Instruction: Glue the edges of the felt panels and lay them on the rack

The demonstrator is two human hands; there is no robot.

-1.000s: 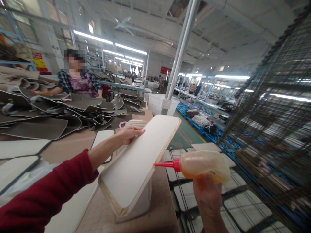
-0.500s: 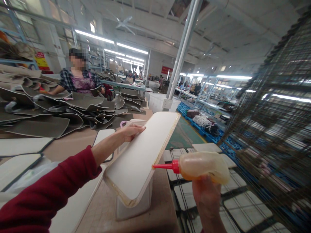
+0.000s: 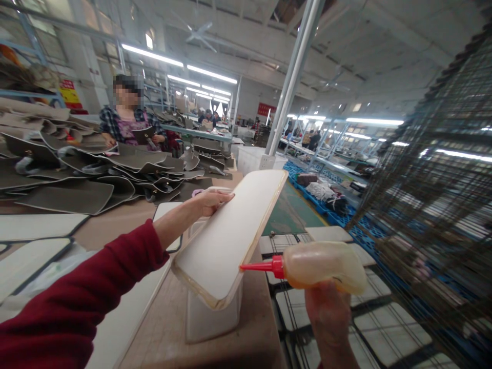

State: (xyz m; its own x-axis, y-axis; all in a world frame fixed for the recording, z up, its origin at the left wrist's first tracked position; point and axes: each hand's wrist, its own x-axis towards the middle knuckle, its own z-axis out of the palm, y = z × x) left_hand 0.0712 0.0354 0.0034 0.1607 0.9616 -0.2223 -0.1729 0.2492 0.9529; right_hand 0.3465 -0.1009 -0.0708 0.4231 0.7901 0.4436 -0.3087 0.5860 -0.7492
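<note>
My left hand (image 3: 212, 202) grips the upper left edge of a white panel (image 3: 234, 230) with rounded corners, thumb on its face. The panel is tilted, and a yellowish, glossy band runs along its rim. My right hand (image 3: 328, 307) is wrapped round a squeeze bottle (image 3: 325, 266) of amber liquid, held nearly level. Its red nozzle (image 3: 261, 267) points left, the tip at the panel's right edge. Beneath the panel stands a pale translucent container (image 3: 211, 315) on the brown tabletop (image 3: 249, 328).
Dark grey-brown pieces (image 3: 126, 169) are heaped at the left, with a co-worker (image 3: 130, 125) behind them holding one. White panels (image 3: 34, 266) lie on the table at left. A wire rack (image 3: 392, 328) bearing more panels stands low at right, under a tall mesh frame (image 3: 434, 154). A metal post (image 3: 286, 92) rises ahead.
The white panel's lower end has risen slightly, and my left hand has shifted a little up and right. The bottle tip stays at the panel's edge. The co-worker has lifted a dark piece.
</note>
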